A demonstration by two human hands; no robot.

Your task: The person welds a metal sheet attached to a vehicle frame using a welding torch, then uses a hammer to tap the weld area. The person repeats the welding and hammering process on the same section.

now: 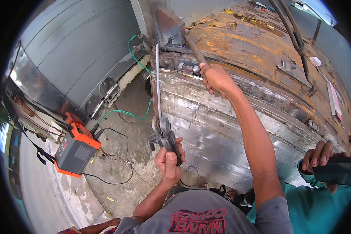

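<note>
My left hand (168,162) is wrapped round a dark welding electrode holder (167,136). A long pale welding rod (158,82) stands up from its jaws, its tip near a rusty metal upright plate (169,29). In my right hand (216,80) is a hammer (197,50), gripped by its wooden handle. The hammer's head is up beside the plate, over the corner of a rusty truck bed (238,41); whether it touches the plate I cannot tell. A dark clamp (175,47) sits at the foot of the plate.
An orange and grey welding machine (76,150) is at left, with a green cable (134,116) running toward the corner. Black cables (128,156) lie on the concrete. At right, another person's hand (319,156) holds a dark flat panel (341,171). Another arm (101,226) shows lower left.
</note>
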